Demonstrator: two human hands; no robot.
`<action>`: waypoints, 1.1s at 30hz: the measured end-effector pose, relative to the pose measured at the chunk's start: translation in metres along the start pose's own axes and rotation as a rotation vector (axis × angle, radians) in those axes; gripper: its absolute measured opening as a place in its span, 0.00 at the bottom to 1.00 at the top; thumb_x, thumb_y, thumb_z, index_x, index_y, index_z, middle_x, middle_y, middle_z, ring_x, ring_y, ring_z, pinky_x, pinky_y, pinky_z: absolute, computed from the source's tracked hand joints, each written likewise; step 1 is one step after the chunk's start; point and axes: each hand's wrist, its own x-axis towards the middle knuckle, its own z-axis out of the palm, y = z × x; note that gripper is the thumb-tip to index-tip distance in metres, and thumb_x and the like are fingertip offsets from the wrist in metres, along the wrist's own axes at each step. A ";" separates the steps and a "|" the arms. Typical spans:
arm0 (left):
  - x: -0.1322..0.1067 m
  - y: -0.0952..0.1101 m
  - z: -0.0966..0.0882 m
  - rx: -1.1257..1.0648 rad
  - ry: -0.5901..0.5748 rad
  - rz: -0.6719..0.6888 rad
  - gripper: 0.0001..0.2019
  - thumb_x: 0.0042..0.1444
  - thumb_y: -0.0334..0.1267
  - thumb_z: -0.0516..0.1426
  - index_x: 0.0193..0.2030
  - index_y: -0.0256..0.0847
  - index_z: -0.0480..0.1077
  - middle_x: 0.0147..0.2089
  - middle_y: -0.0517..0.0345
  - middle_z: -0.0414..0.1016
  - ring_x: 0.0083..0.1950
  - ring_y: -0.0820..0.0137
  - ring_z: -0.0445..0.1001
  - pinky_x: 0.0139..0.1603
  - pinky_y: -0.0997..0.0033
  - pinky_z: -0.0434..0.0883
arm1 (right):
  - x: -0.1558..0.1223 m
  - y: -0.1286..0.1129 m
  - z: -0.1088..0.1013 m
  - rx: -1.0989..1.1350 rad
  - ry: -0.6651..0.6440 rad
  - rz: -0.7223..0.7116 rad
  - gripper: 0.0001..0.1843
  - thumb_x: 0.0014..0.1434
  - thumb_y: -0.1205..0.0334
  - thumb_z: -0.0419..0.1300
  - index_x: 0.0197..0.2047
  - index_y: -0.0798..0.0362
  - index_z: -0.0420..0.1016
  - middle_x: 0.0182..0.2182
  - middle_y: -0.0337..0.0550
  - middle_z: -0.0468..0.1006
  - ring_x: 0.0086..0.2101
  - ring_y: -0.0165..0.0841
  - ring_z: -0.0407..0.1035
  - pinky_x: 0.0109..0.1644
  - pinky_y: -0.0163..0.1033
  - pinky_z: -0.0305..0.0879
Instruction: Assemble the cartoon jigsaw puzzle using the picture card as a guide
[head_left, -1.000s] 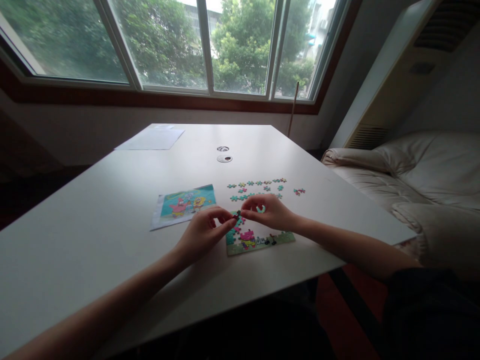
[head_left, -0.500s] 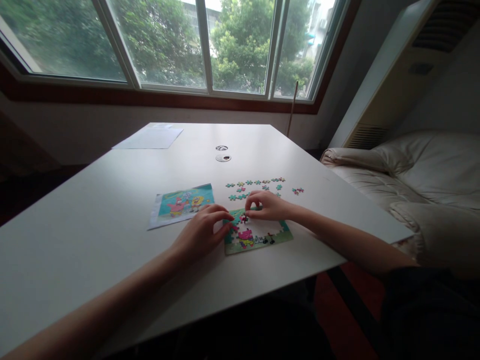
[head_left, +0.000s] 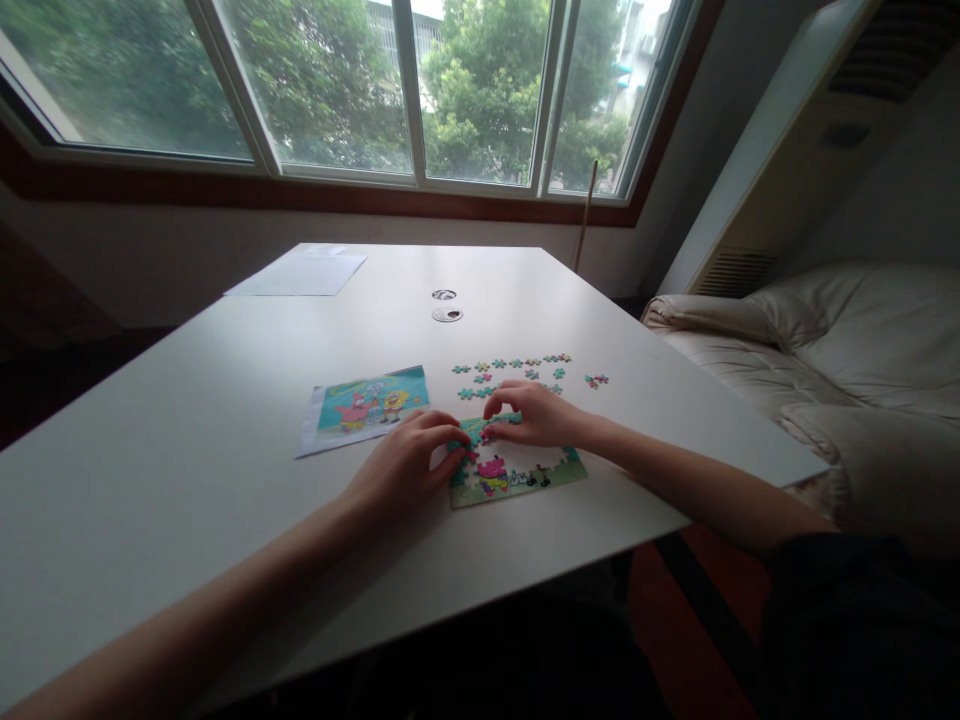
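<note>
A partly filled jigsaw puzzle (head_left: 517,490) lies flat in its board near the front of the table, with a pink figure at its lower left and a bare white area in the middle. My left hand (head_left: 420,450) grips the board's left edge, thumb and fingertips curled onto it. Over the board's upper left part, my right hand (head_left: 534,415) has its thumb and fingers around a small pink and dark puzzle piece (head_left: 487,435), partly hidden by the fingertips. Behind the board lie rows of loose puzzle pieces (head_left: 516,364).
Left of the board is a picture sheet (head_left: 367,408) with cartoon figures. White paper (head_left: 300,274) lies at the table's far left corner. Two round inserts (head_left: 447,315) sit in the white table (head_left: 225,420). A cream sofa (head_left: 735,350) stands to the right.
My right hand has shifted slightly left and lower, bringing the piece down onto the upper left of the board. My left hand stays at the board's edge.
</note>
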 end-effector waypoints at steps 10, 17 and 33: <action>0.000 0.002 -0.001 0.014 0.003 -0.004 0.09 0.55 0.33 0.53 0.38 0.43 0.74 0.41 0.54 0.73 0.43 0.65 0.70 0.47 0.63 0.67 | -0.002 0.000 -0.004 0.030 -0.058 -0.026 0.12 0.52 0.55 0.62 0.37 0.54 0.76 0.34 0.44 0.73 0.35 0.31 0.67 0.41 0.36 0.62; -0.001 0.000 0.000 0.022 0.003 0.012 0.08 0.55 0.34 0.53 0.38 0.43 0.74 0.41 0.54 0.73 0.43 0.64 0.70 0.47 0.63 0.67 | -0.003 -0.004 -0.005 0.049 -0.079 -0.025 0.11 0.52 0.56 0.62 0.36 0.54 0.76 0.32 0.43 0.74 0.34 0.30 0.68 0.40 0.35 0.62; 0.000 0.000 -0.001 0.013 0.006 0.014 0.09 0.54 0.33 0.53 0.38 0.43 0.74 0.41 0.53 0.73 0.42 0.64 0.70 0.46 0.62 0.67 | -0.004 -0.006 -0.002 0.074 -0.060 -0.003 0.10 0.51 0.57 0.62 0.35 0.53 0.78 0.32 0.43 0.75 0.33 0.30 0.68 0.40 0.35 0.63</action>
